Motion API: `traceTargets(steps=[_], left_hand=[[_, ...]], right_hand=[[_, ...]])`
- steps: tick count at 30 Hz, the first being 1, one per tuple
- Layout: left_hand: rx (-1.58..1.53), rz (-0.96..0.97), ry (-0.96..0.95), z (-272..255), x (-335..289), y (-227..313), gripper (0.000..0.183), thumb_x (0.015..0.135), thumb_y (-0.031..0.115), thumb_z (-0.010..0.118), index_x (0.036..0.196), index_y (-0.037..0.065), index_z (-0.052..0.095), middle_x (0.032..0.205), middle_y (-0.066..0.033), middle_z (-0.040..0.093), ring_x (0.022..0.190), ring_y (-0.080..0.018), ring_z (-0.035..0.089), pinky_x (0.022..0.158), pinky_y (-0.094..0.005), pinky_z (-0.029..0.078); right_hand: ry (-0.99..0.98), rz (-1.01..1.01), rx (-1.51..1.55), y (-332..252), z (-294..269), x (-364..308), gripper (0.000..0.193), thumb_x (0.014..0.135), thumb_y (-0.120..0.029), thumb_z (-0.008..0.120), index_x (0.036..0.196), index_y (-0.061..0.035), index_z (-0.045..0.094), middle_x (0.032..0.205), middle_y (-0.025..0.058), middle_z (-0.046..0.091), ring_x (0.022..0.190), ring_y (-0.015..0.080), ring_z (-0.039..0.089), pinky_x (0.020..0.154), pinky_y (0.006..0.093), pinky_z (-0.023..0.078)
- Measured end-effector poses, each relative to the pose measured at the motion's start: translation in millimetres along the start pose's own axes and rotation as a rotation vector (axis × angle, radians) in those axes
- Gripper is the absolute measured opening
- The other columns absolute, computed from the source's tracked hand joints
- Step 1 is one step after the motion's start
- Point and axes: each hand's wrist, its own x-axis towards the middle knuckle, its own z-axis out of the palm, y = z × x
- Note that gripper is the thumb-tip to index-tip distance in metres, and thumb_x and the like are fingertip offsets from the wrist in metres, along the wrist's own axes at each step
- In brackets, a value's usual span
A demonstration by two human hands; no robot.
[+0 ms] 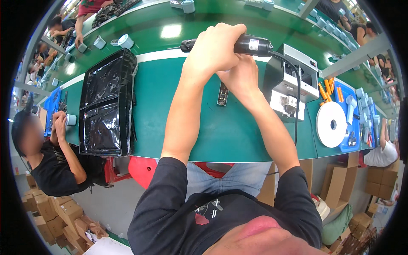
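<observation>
A black electric screwdriver [250, 44] lies level above the green bench, its thin bit pointing left and its cord running off to the right. My left hand [216, 46] is wrapped round its body. Just below, my right hand [244, 75] is closed, with its fingers partly hidden behind the left hand; whatever it holds cannot be made out. On the bench under my right hand lies a small narrow part with a circuit board [222, 95], its far end covered by the hand.
At left stands a black tray lined with glossy plastic [105, 102]. A grey boxy machine [293, 70] is at right, beside a white disc-shaped reel [332, 124] and a blue tray [349, 146]. Beyond runs a green line with pale blue cups [125, 41]. A co-worker [55, 157] sits at left.
</observation>
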Motion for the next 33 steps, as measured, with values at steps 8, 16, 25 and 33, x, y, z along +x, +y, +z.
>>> traceTargets(steps=[8,16,25,33], left_hand=[[0.028,-0.117,-0.154,0,1,-3,0.039,0.061,-0.009,0.061,0.099,-0.001,0.061,0.088,-0.0252,0.069,0.086,-0.0463,0.065,0.068,-0.0499,0.051],[-0.022,-0.118,-0.270,-3,-6,-9,0.050,0.064,-0.006,0.065,0.112,0.005,0.061,0.088,-0.0196,0.071,0.081,-0.0395,0.068,0.067,-0.0461,0.053],[0.012,-0.141,-0.320,-5,-7,-14,0.048,0.067,-0.004,0.069,0.113,0.007,0.062,0.092,-0.0174,0.072,0.084,-0.0373,0.068,0.071,-0.0451,0.053],[0.064,-0.189,-0.368,1,-4,-22,0.043,0.069,-0.003,0.069,0.111,0.007,0.063,0.094,-0.0171,0.072,0.087,-0.0374,0.069,0.071,-0.0462,0.054]], right_hand=[[0.010,0.010,0.023,7,9,-1,0.023,0.082,-0.011,0.074,0.103,-0.0027,0.069,0.096,0.0148,0.074,0.091,0.0361,0.071,0.072,0.0471,0.055],[0.106,0.130,0.415,6,29,-4,0.030,0.085,-0.007,0.076,0.111,-0.0014,0.062,0.104,0.0097,0.071,0.099,0.0237,0.070,0.082,0.0383,0.055],[0.160,0.129,0.610,11,38,-8,0.035,0.081,-0.012,0.083,0.107,0.0019,0.064,0.101,0.0086,0.070,0.096,0.0185,0.068,0.081,0.0351,0.054],[0.111,0.202,0.511,13,42,-12,0.039,0.074,-0.011,0.086,0.106,0.0001,0.067,0.101,0.0138,0.074,0.096,0.0271,0.073,0.084,0.0397,0.056]])
